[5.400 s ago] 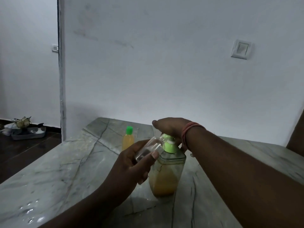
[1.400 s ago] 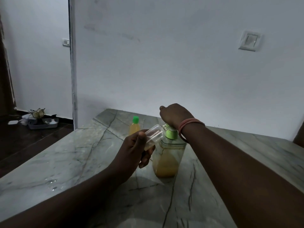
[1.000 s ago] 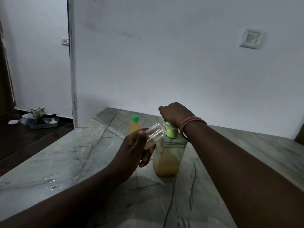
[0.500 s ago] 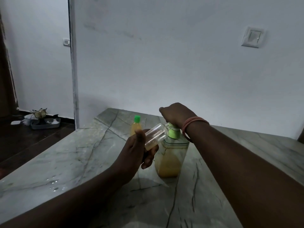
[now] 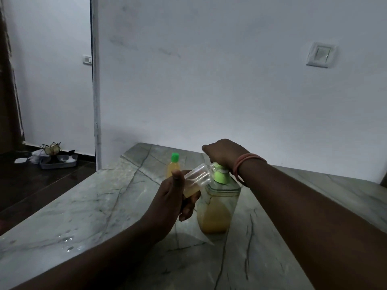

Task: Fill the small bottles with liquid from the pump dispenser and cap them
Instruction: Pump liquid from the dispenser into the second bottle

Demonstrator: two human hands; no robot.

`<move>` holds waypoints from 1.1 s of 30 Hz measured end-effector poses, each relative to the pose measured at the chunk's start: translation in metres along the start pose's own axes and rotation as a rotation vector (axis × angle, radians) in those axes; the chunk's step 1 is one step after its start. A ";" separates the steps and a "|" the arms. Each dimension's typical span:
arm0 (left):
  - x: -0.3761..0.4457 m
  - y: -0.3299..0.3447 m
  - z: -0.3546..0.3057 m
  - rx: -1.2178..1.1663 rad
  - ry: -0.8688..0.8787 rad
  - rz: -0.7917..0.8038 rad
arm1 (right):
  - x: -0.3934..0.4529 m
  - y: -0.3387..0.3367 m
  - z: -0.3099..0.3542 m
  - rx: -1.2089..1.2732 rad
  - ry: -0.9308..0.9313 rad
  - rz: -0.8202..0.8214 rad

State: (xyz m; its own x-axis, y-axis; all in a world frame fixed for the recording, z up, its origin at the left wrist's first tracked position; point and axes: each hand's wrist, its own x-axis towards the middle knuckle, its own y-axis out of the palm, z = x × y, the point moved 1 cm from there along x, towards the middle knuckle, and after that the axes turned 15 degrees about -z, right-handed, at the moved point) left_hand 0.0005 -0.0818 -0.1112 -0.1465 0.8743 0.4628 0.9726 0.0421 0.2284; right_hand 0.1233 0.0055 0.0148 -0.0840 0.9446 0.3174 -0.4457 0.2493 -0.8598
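- Filling a small clear bottle [image 5: 196, 178] at a marble counter [image 5: 88, 208], a person works with both forearms reaching in from the near edge of the frame; water droplets [image 5: 68, 245] glint on the stone at the near left.
- The left hand [image 5: 172, 198] grips the bottle's lower end, thumb up along its near side and fingers curled underneath. The bottle is held tilted, mouth raised toward the pump's spout, apparently so the liquid runs down inside; a little yellowish liquid has pooled at its low end.
- Just right of that hand, the pump dispenser [image 5: 217, 204] stands upright on the counter, a clear square container roughly half full of orange-yellow liquid, its green collar [image 5: 221, 177] showing under the hand above.
- The right hand [image 5: 223, 154] sits on the pump head with fingers curled down over it, wrist ringed by pink bangles [image 5: 244, 164]. The head itself is hidden beneath the hand, so how far it is pressed cannot be told; the pose suggests a pumping stroke.
- Behind the held bottle, a second small bottle [image 5: 173, 167] stands on the counter, filled with yellow liquid and closed with a green cap, judged to be finished.
- Farther back rise a white wall with a switch plate [image 5: 319, 55] and, at left, a doorway with a tray of objects [image 5: 56, 162] on dark floor.
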 end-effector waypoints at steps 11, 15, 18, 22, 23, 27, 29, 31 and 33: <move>0.001 -0.001 0.001 0.003 -0.007 -0.009 | -0.002 0.002 -0.003 0.078 0.023 -0.090; -0.002 0.000 -0.002 0.002 -0.012 -0.016 | 0.001 0.000 0.001 -0.016 -0.004 -0.055; -0.002 0.001 -0.003 0.001 -0.002 -0.007 | 0.000 -0.003 0.005 -0.014 -0.040 -0.070; -0.001 -0.001 -0.002 0.004 0.000 -0.012 | -0.002 0.001 -0.003 0.162 0.033 -0.121; -0.001 -0.001 -0.002 0.002 0.000 -0.017 | -0.003 0.002 -0.004 0.139 0.040 -0.095; 0.001 -0.001 -0.001 0.006 -0.010 -0.013 | -0.003 0.000 -0.001 0.070 0.009 -0.070; -0.001 0.000 -0.003 0.004 -0.001 -0.016 | -0.002 -0.006 0.003 -0.019 -0.037 -0.028; -0.001 0.000 -0.004 -0.014 0.002 0.004 | -0.002 -0.012 0.006 -0.065 -0.083 -0.029; 0.001 0.000 -0.002 -0.020 0.004 0.019 | -0.002 -0.011 0.005 -0.014 -0.075 -0.051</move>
State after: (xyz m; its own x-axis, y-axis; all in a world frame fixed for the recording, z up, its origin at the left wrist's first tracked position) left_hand 0.0000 -0.0818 -0.1092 -0.1285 0.8727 0.4710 0.9714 0.0152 0.2369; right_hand 0.1241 0.0001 0.0257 -0.1278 0.9121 0.3896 -0.4387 0.3003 -0.8469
